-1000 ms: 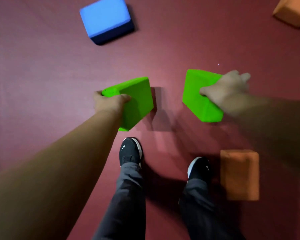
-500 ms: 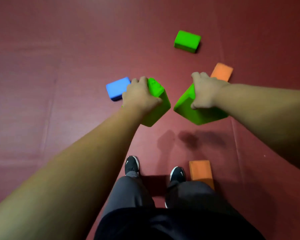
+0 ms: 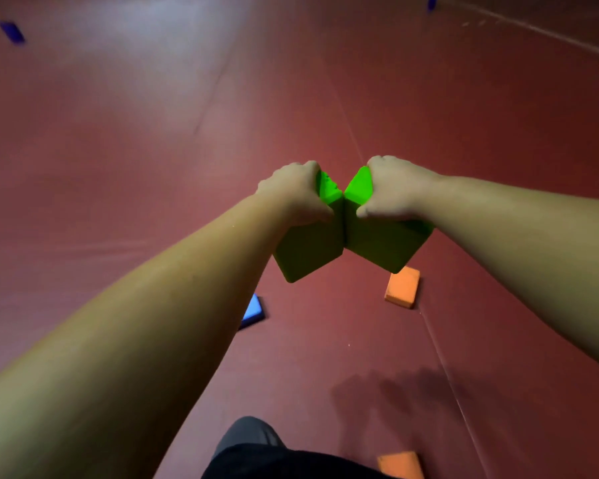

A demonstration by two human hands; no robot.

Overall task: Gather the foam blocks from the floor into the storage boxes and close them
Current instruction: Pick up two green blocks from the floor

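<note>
In the head view, out in front of the body and above the red floor (image 3: pixel 118 167):

- Left hand (image 3: pixel 293 193): fingers curled over the top edge of a green foam block (image 3: pixel 308 252), thumb on the near face, forearm stretched forward.
- Right hand (image 3: pixel 393 190): clasped the same way on a second green foam block (image 3: pixel 384 243), knuckles up, arm extended and angled inward.
- The two green blocks touch along one vertical edge between the hands. Both hang tilted, corners downward, clear of the floor.
- Orange foam block (image 3: pixel 402 286): on the floor below the right hand, just under that block's lower corner.
- Blue foam block (image 3: pixel 253 311): on the floor below the left forearm, partly hidden by it.
- Second orange block (image 3: pixel 400 464): at the frame's bottom edge, beside the dark trousers.
- Storage boxes: not in view.

Step in hand, as judged: carrying the pair to a box. Pressing the blocks together should steady the soft foam. Firm top-edge grips help, and squeezing too lightly risks a drop. Several blocks remain to be collected.
</note>
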